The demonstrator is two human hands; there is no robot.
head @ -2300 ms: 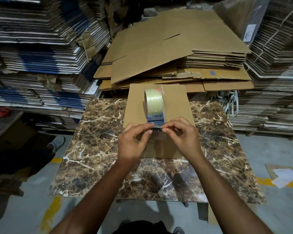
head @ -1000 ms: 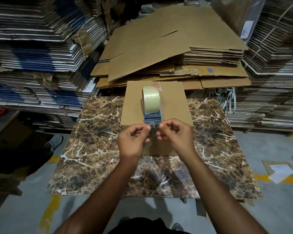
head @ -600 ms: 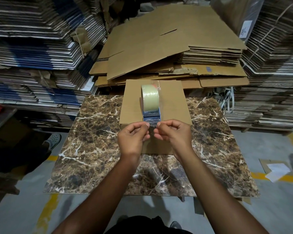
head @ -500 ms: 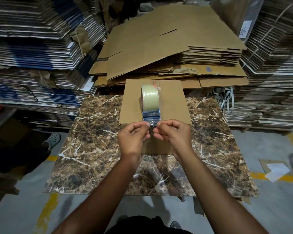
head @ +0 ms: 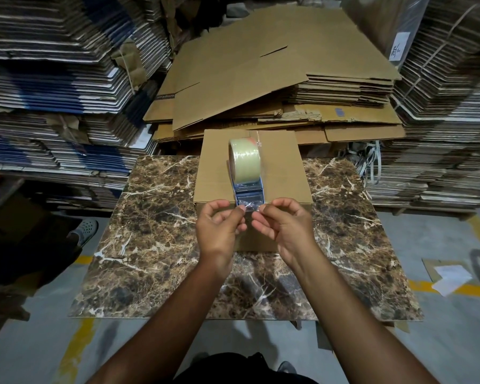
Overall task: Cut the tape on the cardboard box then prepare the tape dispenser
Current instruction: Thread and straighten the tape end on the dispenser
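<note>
Pinching the loose end of clear tape (head: 249, 207) between thumb and forefinger, the left hand (head: 220, 228) and the right hand (head: 283, 226) each hold one corner of the strip at the near lip of the tape dispenser (head: 247, 184); the other fingers of both hands are curled in loosely and hold nothing else. The dispenser stands upright on top of the cardboard box (head: 280, 173), its pale roll (head: 244, 158) toward the far side and its blue frame and mouth toward the person. The box is closed and rests on the marbled surface (head: 155, 245), well back from the near edge, with stacks of flattened cardboard (head: 261, 79) behind it. By the look of it, the cutting on the box is not what is in hand now; this is the second part, readying the dispenser, and the tape end is being drawn out or settled across the front of the frame. Whether the strip is stuck to the box edge or hangs free cannot be told. The next move, as I judge it, calls for an even pull from both hands so the tape stays flat and does not fold on itself, then laying it squarely over the cutting edge, with fingertips kept off the blade
</note>
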